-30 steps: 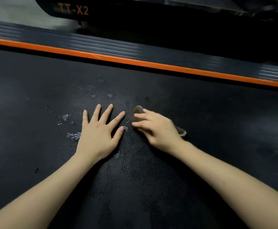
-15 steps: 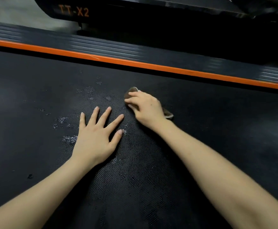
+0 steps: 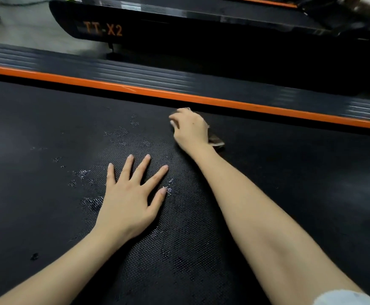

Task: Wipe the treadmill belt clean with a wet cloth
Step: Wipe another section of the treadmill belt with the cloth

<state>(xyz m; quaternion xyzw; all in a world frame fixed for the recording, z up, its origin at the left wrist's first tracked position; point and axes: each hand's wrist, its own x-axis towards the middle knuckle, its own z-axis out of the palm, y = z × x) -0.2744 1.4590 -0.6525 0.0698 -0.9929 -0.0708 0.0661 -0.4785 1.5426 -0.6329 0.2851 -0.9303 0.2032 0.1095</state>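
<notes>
The black textured treadmill belt (image 3: 289, 183) fills most of the head view, with wet shiny patches (image 3: 91, 201) around its middle. My left hand (image 3: 129, 194) lies flat on the belt with fingers spread, holding nothing. My right hand (image 3: 190, 128) is stretched out to the far edge of the belt, fingers curled over a small dark brownish cloth (image 3: 216, 140) and pressing it onto the belt. Most of the cloth is hidden under the hand; only a corner shows behind the wrist.
An orange stripe (image 3: 223, 100) and a ribbed dark side rail (image 3: 157, 78) run along the belt's far edge. Beyond them stands another black machine marked TT-X2 (image 3: 102, 29). Grey floor (image 3: 25, 29) shows at the top left.
My right hand has slid the cloth away from me, from beside my left hand up to the belt's far edge. My left hand has stayed flat in place.
</notes>
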